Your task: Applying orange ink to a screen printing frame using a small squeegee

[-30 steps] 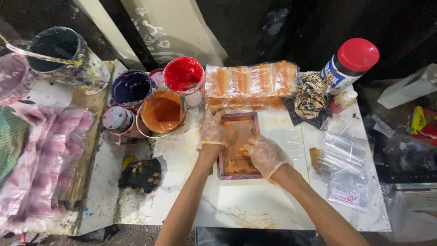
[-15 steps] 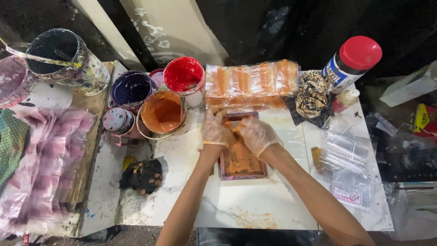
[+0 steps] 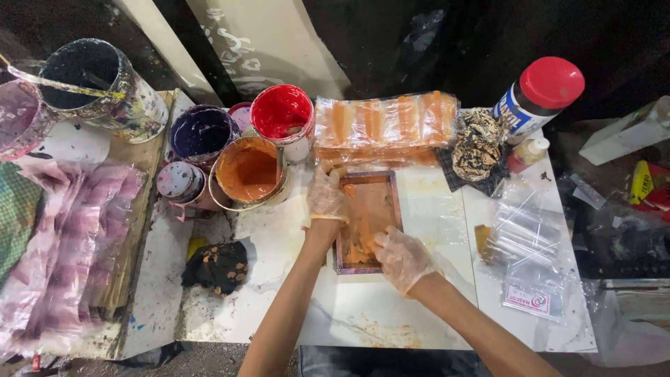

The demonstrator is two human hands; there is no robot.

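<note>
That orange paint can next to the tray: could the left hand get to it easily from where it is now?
Probably yes. The left hand rests on the left edge of the rectangular tray, and the orange paint can stands open just to its left, with only bare tabletop between them.

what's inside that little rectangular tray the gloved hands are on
Orange paste coats the inside of the rectangular tray. The right hand covers its near corner, so that part cannot be seen.

A single head-worn camera looks steeply down from above the person's shoulders at the white bench (image 3: 293, 307) (forearms enter from the bottom edge), close enough to fill the frame.
</note>
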